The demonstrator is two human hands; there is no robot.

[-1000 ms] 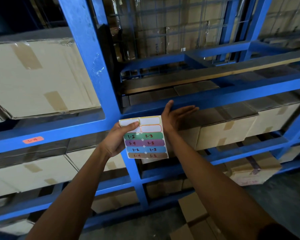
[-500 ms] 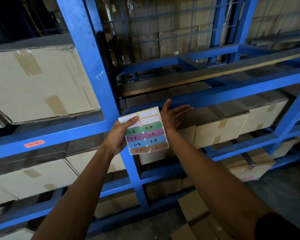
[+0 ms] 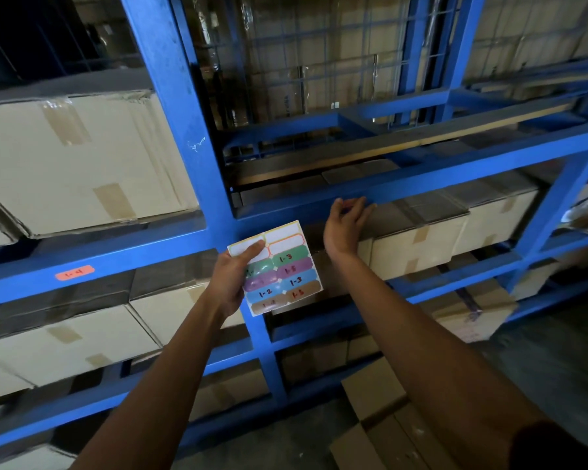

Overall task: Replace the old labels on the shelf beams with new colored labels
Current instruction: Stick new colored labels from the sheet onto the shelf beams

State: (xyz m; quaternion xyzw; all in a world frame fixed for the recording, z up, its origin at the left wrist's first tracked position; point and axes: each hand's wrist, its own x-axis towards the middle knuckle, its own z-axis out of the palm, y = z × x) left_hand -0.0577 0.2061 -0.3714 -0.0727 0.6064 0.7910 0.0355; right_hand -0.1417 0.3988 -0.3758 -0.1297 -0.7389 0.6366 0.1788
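Observation:
My left hand (image 3: 233, 276) grips a sheet of colored labels (image 3: 287, 266), thumb across its top left corner; green, purple, blue and brown stickers carry handwritten numbers, and the top rows are peeled blank. My right hand (image 3: 345, 225) reaches up to the blue shelf beam (image 3: 455, 174), fingertips curled against its lower edge with nothing visibly held. An orange label (image 3: 74, 273) marked "1-4" is stuck on the left beam (image 3: 31, 283). Whether a label lies under my right fingers is hidden.
A blue upright post (image 3: 184, 130) splits the rack into bays. Taped cardboard boxes (image 3: 75, 157) fill the shelves on both sides. Flattened cardboard (image 3: 381, 425) lies on the floor at the lower right. Wire mesh backs the upper bay.
My right hand has slid right along the beam and its flat fingers have curled at the beam's edge. The label sheet has tilted and dropped slightly in my left hand.

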